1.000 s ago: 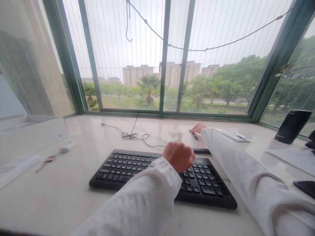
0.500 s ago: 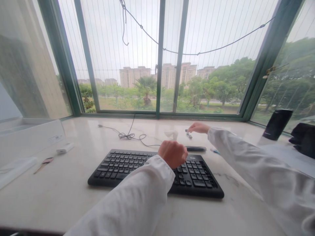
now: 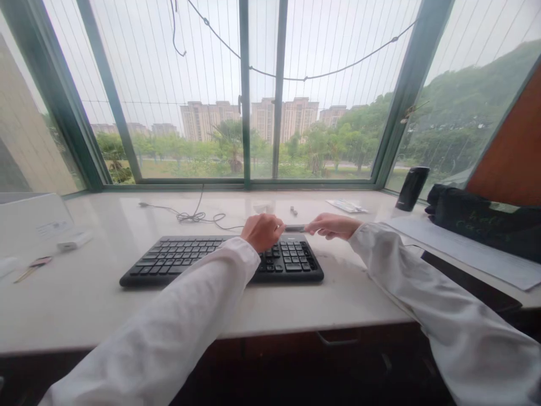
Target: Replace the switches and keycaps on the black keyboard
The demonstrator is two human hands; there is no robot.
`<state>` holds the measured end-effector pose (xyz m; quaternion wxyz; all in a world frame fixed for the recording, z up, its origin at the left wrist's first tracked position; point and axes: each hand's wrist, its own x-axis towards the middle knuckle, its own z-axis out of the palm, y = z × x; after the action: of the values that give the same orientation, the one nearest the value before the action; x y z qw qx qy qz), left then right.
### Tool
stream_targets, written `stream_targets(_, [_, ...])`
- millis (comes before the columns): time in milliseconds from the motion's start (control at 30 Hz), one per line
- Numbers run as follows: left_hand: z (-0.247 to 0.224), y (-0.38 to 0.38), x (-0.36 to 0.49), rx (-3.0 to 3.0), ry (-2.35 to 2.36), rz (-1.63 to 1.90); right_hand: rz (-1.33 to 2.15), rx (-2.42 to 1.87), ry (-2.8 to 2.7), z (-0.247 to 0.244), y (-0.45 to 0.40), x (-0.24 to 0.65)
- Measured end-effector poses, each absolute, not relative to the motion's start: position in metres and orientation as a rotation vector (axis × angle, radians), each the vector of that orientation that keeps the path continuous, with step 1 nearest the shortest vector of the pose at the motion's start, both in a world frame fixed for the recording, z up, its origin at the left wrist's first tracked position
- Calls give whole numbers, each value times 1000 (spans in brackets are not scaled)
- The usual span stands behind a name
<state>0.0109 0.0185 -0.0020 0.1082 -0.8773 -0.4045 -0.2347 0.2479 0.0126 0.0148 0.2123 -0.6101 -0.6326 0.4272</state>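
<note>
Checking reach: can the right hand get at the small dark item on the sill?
Probably yes: the right hand sits near the small dark item with nothing between them, though it seems to pinch a slim dark object.

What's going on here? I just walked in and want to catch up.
A person is working at a pale stone counter beneath a large window. Their right hand pinches a slim dark object just behind the top edge of a black keyboard. Their curled left hand sits over the keyboard, right beside that object. A tangled dark cable lies on the counter behind the keyboard.
</note>
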Motion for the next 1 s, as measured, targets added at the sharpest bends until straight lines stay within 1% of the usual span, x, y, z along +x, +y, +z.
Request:
stream_targets(100, [-7,16,16,-2668,-1022,-710,1309,-1710,-1747,11,13,250])
stream_targets(200, [-9,13,19,-2717,-892,-637,1382,-1730,-1712,6,12,251])
stream_targets(400, [-9,12,18,-2747,-786,-507,1485,-1703,-1689,1,11,249])
stream_targets(633, [-10,14,18,-2776,-750,-436,1430,-1719,-1727,2,13,250])
stream_targets(833, [-10,15,18,-2791,-745,-395,1300,-1802,-1772,5,10,249])
stream_targets(1000, [-9,15,18,-2767,-729,-341,1299,-1814,-1791,5,11,249])
